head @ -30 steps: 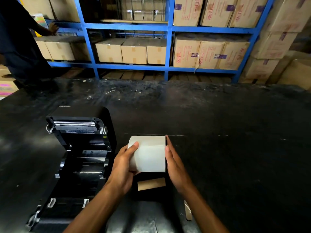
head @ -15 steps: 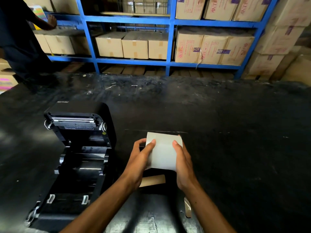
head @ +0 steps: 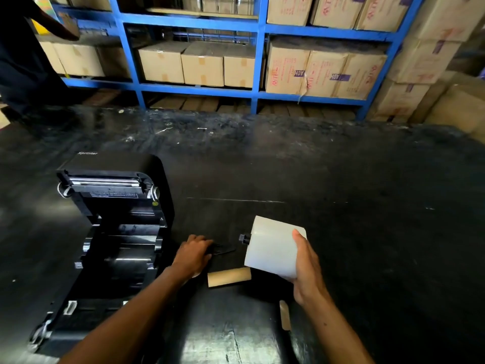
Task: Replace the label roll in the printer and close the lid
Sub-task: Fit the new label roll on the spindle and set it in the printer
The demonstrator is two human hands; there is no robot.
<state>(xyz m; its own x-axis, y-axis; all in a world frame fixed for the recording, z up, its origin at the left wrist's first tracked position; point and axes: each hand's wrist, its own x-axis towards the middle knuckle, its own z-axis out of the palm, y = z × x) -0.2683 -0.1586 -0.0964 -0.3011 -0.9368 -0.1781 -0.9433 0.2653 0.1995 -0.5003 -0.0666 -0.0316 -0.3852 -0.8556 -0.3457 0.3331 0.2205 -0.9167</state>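
Observation:
A black label printer (head: 112, 232) stands at the left of the black table, its lid tilted up and back and its roll bay showing no roll. My right hand (head: 305, 269) holds a white label roll (head: 273, 245) lifted above the table, with a black spindle end (head: 244, 239) sticking out of its left side. My left hand (head: 193, 254) rests on the table right of the printer, fingers on a flat black plastic piece (head: 223, 250). A bare brown cardboard core (head: 228, 277) lies between my hands.
A small strip of brown paper (head: 284, 315) lies near my right forearm. Blue shelving (head: 258, 59) stacked with cardboard boxes (head: 202, 63) runs along the far side. Another person in dark clothes (head: 21, 53) stands at the far left by the shelves.
My left hand let go of the roll and dropped to the black piece on the table. My right hand alone carried the roll to the right and tilted it.

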